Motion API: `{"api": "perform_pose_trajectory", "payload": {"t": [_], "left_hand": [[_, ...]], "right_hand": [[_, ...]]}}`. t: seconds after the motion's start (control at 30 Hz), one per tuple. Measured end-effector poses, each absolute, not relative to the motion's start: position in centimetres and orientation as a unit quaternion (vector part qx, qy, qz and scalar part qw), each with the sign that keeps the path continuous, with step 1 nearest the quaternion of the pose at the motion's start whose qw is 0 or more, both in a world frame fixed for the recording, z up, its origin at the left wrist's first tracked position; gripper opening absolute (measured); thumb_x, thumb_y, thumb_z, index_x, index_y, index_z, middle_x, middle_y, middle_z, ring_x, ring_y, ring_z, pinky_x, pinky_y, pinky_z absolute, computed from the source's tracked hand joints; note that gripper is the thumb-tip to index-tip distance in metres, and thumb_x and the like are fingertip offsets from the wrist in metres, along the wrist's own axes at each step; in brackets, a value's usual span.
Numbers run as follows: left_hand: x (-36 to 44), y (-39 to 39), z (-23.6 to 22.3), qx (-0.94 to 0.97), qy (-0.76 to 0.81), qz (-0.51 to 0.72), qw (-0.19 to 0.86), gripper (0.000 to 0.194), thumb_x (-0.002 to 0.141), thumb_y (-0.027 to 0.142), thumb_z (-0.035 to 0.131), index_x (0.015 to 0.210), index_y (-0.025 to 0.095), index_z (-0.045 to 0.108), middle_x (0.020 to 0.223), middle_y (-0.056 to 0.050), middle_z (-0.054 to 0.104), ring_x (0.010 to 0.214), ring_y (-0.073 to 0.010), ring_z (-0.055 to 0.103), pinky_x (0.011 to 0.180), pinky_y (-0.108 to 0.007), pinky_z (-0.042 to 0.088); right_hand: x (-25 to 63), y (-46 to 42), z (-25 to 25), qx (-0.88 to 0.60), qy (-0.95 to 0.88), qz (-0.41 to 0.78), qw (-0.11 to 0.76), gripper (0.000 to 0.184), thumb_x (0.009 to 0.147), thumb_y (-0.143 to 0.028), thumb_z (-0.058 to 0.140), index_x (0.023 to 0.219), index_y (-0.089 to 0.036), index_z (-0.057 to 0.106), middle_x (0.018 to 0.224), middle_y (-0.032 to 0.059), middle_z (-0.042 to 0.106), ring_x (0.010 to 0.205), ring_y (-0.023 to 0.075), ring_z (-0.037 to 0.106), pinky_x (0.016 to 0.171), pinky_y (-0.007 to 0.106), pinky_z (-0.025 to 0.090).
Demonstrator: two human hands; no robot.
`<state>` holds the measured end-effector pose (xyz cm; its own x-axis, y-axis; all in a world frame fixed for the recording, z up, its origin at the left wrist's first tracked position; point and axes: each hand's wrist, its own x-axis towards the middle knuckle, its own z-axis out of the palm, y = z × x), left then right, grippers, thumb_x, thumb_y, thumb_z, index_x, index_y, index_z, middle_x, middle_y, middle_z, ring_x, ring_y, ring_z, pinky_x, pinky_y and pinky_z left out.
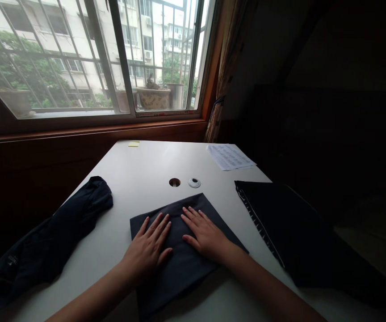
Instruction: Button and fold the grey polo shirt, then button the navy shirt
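A dark grey folded cloth [179,268] lies flat on the white table [153,170] in front of me. My left hand [148,248] rests palm down on its left half, fingers stretched out and apart. My right hand [204,232] lies flat on the cloth's upper right part, fingers spread and pointing left and away. The two hands sit side by side, almost touching. Neither hand holds anything.
A crumpled dark garment [52,237] lies at the table's left edge. A flat black folded fabric with a white-stitched edge [290,228] lies at the right. A printed sheet [229,156], a cable hole [174,182], its cap [194,182] and a yellow note [133,143] sit farther back, below the window.
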<state>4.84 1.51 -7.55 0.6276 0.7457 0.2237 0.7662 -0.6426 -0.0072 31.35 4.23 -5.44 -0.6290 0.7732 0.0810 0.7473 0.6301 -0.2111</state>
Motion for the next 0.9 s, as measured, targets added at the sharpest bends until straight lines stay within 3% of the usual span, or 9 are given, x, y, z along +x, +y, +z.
{"api": "perform_pose_trajectory", "payload": {"t": [0.17, 0.4, 0.9], "left_hand": [[3.7, 1.5, -7.9, -0.891, -0.438, -0.108, 0.057, 0.073, 0.099, 0.06, 0.038, 0.16, 0.023, 0.022, 0.164, -0.008, 0.024, 0.148, -0.031, 0.034, 0.12, -0.052, 0.033], [3.8, 1.3, -8.5, -0.886, -0.449, -0.107, 0.056, 0.072, 0.1, 0.059, 0.037, 0.16, 0.023, 0.02, 0.164, -0.009, 0.022, 0.15, -0.0324, 0.03, 0.12, -0.056, 0.031], [2.0, 1.8, -7.9, -0.834, -0.548, -0.061, 0.014, 0.076, 0.1, 0.067, 0.028, 0.158, 0.019, 0.027, 0.164, -0.009, 0.021, 0.152, -0.0331, 0.024, 0.122, -0.06, 0.021]], "right_hand": [[31.8, 4.3, -6.0, -0.424, -0.898, 0.081, 0.083, 0.066, 0.102, -0.053, 0.042, 0.159, -0.025, 0.027, 0.166, 0.0063, 0.021, 0.154, 0.0287, 0.018, 0.124, 0.053, 0.02], [30.8, 6.0, -5.7, -0.404, -0.908, 0.091, 0.059, 0.069, 0.102, -0.057, 0.037, 0.16, -0.021, 0.024, 0.168, 0.0064, 0.014, 0.155, 0.0271, 0.013, 0.125, 0.054, 0.015], [32.8, 11.0, -6.4, -0.452, -0.884, 0.103, 0.062, 0.067, 0.104, -0.058, 0.028, 0.16, -0.022, 0.024, 0.167, 0.0047, 0.019, 0.155, 0.0235, 0.016, 0.126, 0.047, 0.013]]}}
